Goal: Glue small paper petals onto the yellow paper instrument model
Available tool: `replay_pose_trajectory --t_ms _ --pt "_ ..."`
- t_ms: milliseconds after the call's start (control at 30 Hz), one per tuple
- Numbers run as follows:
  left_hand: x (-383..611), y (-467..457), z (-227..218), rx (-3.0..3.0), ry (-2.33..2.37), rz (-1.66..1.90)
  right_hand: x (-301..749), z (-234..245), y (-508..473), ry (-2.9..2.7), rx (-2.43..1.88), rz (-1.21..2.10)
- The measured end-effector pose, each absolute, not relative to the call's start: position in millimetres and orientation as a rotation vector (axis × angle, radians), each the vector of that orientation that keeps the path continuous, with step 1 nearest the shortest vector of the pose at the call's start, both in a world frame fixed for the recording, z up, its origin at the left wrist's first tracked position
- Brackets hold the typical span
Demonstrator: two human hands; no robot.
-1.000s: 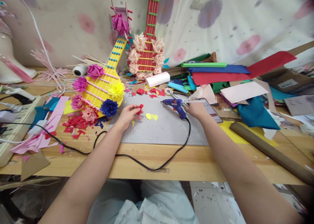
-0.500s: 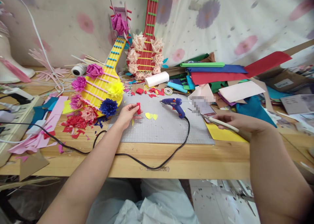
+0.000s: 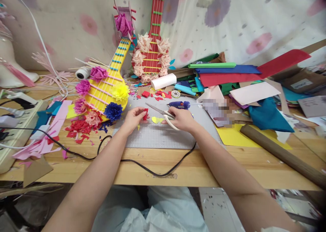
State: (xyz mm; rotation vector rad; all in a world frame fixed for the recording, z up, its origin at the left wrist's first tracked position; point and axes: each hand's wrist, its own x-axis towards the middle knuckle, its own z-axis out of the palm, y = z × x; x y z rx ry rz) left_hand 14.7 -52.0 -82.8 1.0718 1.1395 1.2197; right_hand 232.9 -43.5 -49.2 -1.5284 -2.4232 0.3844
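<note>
Over the left part of the grey cutting mat, my left hand pinches a small folded red paper piece. My right hand grips a pair of scissors by the white handles, with the blades pointing left toward the red paper. The blade tips are close to the paper; I cannot tell whether they touch it. Yellow paper petals lie on the mat between my hands. Behind my right hand is a blue glue gun, its grip mostly hidden by the hand.
A yellow paper guitar with paper flowers leans at back left, beside a red one. Coloured paper sheets pile at back right. A black cord loops along the table's front. A brown tube lies at right.
My right hand has brought the scissors left from the mat's right side, over beside the red paper. The left hand still holds the paper in nearly the same place.
</note>
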Motion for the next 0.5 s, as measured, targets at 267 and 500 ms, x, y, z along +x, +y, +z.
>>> replay_pose_trajectory --t_ms 267,500 --pt "14 -54 -79 1.096 1.167 1.205 236 -72 -38 -2.549 -1.511 0.191" --pt "10 -48 -88 1.221 1.158 1.2 237 -71 -41 -2.576 -1.483 0.261"
